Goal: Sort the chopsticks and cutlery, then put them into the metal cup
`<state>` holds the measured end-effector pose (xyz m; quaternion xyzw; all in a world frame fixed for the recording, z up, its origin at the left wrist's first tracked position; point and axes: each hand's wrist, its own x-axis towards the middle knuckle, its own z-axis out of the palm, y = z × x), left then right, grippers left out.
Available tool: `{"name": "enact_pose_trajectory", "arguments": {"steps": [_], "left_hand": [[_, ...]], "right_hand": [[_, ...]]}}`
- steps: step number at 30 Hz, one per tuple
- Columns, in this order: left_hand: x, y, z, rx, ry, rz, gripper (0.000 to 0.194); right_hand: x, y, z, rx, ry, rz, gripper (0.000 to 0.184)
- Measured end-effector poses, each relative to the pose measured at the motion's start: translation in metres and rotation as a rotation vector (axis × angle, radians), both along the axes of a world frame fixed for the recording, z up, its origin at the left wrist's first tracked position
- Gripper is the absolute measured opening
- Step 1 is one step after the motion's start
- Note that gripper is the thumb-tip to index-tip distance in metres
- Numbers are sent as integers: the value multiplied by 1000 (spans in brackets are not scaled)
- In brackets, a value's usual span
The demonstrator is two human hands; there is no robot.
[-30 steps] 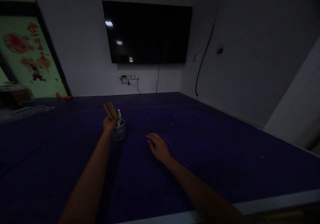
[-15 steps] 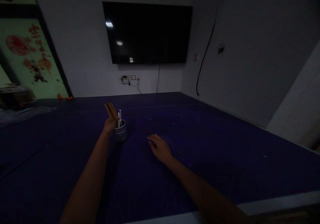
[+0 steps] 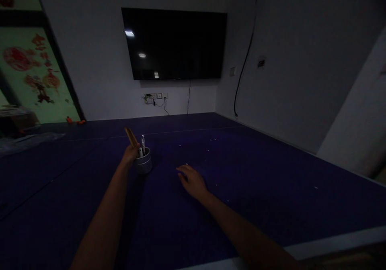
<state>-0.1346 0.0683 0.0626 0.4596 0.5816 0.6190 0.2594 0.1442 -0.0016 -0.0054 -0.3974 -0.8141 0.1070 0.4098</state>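
Observation:
My left hand (image 3: pixel 129 156) is closed around a bundle of wooden chopsticks (image 3: pixel 130 137) at the left rim of a grey utensil holder (image 3: pixel 144 166). The bundle tilts up to the left; its lower ends are hidden by the hand and the holder. Shiny metal utensils (image 3: pixel 143 142), perhaps spoon or fork handles, stand upright inside the holder. To the right, my right hand (image 3: pixel 193 183) rests low over the dark blue surface (image 3: pixel 169 213), its fingers loosely curved and apart, holding nothing.
Small white specks (image 3: pixel 208 150) lie scattered on the surface. Clear plastic wrap (image 3: pixel 45 139) and a box (image 3: pixel 25 119) are at the far left, near small orange objects (image 3: pixel 81 122). A television (image 3: pixel 177 45) hangs on the back wall; a black cable (image 3: pixel 243 75) runs down the right wall.
The chopstick bundle has turned in my left hand and looks narrower, its top slightly lower. My right hand has hardly moved. The view has shifted a little.

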Motion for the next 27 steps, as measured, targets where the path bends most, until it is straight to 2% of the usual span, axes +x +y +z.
{"name": "enact_pose_trajectory", "arguments": {"steps": [5,9,13,17,23,25,27], "left_hand": [[-2,2,-1,5,-36,-28,22],[-3,2,0,75,-30,-49,31],[-4,-1,7,128,-14,16,36],[-4,-11,27,254,-47,32,35],[-5,-40,73,571,-59,107,26],[-9,-50,84,620,-52,157,22],[-19,-57,89,583,-13,221,19]], "right_hand": [[-1,-1,0,-5,-9,-11,30],[-1,-1,0,-3,-18,8,29],[-2,-1,1,-8,-27,29,29],[-3,-1,0,-6,-33,28,27],[-5,-3,1,-6,-39,23,28],[-4,-3,2,-6,-48,20,28],[-3,-2,2,-5,-55,15,28]]}}
